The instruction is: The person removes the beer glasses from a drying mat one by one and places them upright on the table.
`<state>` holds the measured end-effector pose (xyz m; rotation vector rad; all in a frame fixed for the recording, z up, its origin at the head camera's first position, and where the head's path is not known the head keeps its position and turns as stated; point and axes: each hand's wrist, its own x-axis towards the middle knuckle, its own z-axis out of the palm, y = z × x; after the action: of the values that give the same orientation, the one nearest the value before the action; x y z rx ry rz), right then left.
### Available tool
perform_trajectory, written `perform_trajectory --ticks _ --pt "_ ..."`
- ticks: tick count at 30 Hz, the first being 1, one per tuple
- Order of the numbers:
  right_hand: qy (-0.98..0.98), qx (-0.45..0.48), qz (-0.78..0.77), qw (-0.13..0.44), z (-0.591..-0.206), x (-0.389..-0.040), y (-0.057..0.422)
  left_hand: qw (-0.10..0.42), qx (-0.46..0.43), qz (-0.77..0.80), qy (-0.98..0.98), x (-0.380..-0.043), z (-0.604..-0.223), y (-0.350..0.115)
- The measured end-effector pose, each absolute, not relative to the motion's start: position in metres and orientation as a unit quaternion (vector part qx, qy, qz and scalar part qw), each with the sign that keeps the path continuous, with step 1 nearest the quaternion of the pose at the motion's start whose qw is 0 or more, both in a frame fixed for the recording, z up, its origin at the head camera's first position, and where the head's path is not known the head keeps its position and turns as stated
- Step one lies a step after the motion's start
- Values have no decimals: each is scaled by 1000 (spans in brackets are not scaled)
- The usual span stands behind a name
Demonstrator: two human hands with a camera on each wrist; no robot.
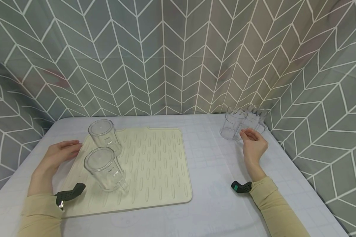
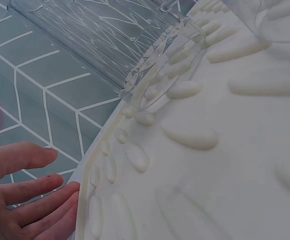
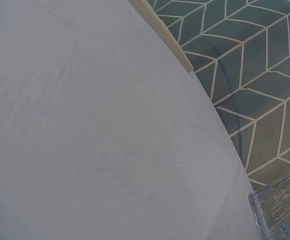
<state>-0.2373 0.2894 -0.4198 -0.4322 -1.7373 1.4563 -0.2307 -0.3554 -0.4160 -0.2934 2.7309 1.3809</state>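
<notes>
My left hand [image 1: 60, 154] lies at the left edge of a cream ribbed mat [image 1: 154, 164], fingers extended and holding nothing. The left wrist view shows its fingertips right at the mat's rim. Two clear glass mugs stand on the mat near that hand: a nearer mug [image 1: 103, 171] and a farther mug [image 1: 104, 133]. At the right, my right hand [image 1: 255, 146] has bent fingers, with thumb and fingertips at the lower side of a clear glass mug [image 1: 232, 123]; I cannot tell whether they grip it. Another glass mug [image 1: 259, 115] with scalloped rim stands behind the hand.
A white cloth [image 1: 213, 197] covers the table. Grey patterned curtains [image 1: 172, 59] rise right behind the table and along both sides. Black wrist mounts sit on the left cuff [image 1: 41, 204] and the right cuff [image 1: 264, 189].
</notes>
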Motion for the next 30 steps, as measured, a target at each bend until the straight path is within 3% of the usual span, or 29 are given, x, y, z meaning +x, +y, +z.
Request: perform_trajectory --ticks 21,30 --pt "-683 -171 578 413 -394 -226 274 28 -97 461 881 -233 -419 -357" --pt "-692 -105 573 425 -386 -222 261 36 -104 444 889 -232 -418 -357"
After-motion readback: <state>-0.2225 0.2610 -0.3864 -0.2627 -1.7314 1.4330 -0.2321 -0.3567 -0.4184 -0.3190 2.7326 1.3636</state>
